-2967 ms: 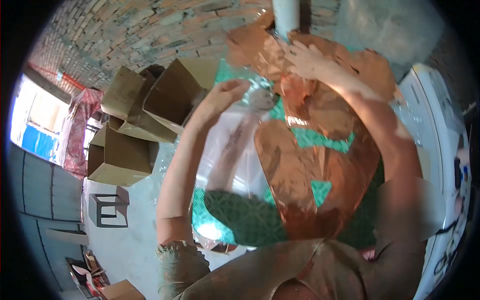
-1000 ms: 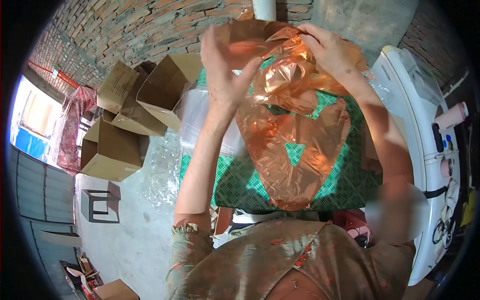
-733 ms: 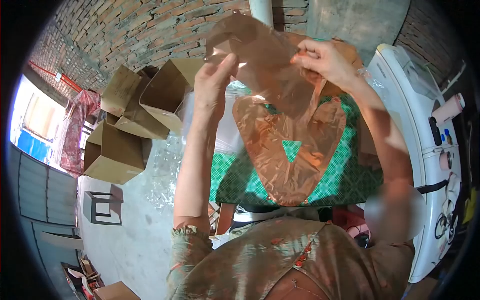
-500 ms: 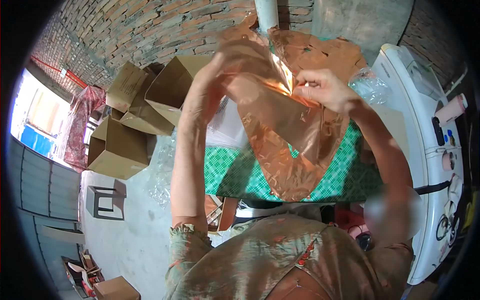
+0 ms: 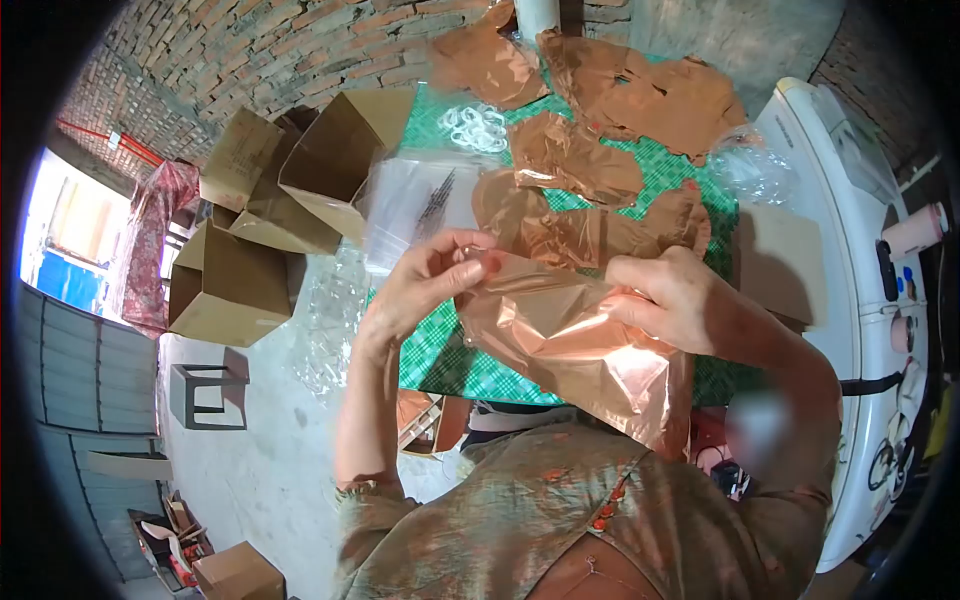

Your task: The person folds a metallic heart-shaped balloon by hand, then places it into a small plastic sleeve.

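A shiny copper-coloured foil piece [image 5: 590, 335], like a flat uninflated balloon, hangs between my hands above the front of the table. My left hand [image 5: 425, 285] pinches its upper left corner between thumb and fingers. Gripping its upper edge on the right is my right hand [image 5: 670, 300], fingers curled in. The foil's lower end drops past the table edge towards my shirt. Behind it, more copper-coloured foil pieces [image 5: 580, 165] lie flat on the green checked table cover [image 5: 430, 350]. Left of them sit a stack of clear plastic bags [image 5: 415, 205] and a heap of white rings [image 5: 473, 128].
Open cardboard boxes [image 5: 235, 290] stand left of the table, with clear plastic wrap [image 5: 335, 320] beside them. A small dark stool [image 5: 207, 395] is on the floor. To the right are crumpled clear plastic [image 5: 750, 165] and a long white appliance [image 5: 850, 270]. A brick wall rises behind.
Both hands have come down and nearer to me with the foil piece. My left hand has turned and now pinches its corner. The pieces behind, rings and bags show more fully.
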`<state>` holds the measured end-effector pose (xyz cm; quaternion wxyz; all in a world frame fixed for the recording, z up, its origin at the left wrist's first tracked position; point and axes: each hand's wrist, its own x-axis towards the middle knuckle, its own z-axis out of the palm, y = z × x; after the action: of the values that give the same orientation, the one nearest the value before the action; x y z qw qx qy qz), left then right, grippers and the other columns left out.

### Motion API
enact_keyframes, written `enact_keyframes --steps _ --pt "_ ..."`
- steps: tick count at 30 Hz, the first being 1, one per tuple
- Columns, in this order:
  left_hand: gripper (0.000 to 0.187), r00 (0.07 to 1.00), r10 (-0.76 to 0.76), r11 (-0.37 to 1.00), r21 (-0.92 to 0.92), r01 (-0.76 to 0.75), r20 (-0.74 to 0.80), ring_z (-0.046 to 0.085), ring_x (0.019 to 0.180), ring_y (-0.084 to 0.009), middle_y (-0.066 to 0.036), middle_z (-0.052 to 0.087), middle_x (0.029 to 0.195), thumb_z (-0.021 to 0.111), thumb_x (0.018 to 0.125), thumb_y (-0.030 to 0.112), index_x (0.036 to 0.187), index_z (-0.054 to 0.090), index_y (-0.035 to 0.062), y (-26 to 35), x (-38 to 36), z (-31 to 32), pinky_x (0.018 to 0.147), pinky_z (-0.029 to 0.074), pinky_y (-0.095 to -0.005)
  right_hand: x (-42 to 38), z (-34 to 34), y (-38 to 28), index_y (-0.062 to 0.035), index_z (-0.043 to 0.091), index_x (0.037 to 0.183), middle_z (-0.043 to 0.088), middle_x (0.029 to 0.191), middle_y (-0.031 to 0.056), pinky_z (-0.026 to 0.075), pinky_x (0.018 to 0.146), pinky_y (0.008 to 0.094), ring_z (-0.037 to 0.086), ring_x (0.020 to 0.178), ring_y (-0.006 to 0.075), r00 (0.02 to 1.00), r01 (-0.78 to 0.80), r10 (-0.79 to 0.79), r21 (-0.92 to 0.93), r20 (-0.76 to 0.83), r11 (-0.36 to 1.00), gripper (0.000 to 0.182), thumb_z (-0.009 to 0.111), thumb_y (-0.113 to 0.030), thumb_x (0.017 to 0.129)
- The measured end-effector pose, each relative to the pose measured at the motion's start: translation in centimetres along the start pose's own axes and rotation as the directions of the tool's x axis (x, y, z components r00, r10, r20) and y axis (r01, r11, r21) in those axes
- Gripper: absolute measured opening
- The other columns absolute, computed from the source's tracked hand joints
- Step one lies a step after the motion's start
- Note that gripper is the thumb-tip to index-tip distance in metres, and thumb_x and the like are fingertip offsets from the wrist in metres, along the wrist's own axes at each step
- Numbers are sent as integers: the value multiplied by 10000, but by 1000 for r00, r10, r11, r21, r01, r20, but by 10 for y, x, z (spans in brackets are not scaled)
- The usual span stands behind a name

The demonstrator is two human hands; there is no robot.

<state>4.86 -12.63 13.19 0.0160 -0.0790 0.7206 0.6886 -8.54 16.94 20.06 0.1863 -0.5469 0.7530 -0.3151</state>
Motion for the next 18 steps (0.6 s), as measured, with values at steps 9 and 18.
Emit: enact_keyframes --steps 9,18 --pt "135 997 -77 974 -212 73 -12 643 797 -70 -12 735 893 761 960 144 984 715 19 -45 -7 14 724 518 -241 47 -5 81 -31 607 948 636 810 149 500 693 437 659 757 267 977 -210 212 -77 19 975 278 612 -296 1028" --pt "174 993 -54 993 -98 64 102 547 661 -55 -12 652 741 716 998 122 888 627 19 -31 -13 31 575 426 -240 127 -2 281 -6 664 1206 669 1089 211 519 947 495 629 1121 411 852 -497 265 -540 -451 680 460 694 -379 938"
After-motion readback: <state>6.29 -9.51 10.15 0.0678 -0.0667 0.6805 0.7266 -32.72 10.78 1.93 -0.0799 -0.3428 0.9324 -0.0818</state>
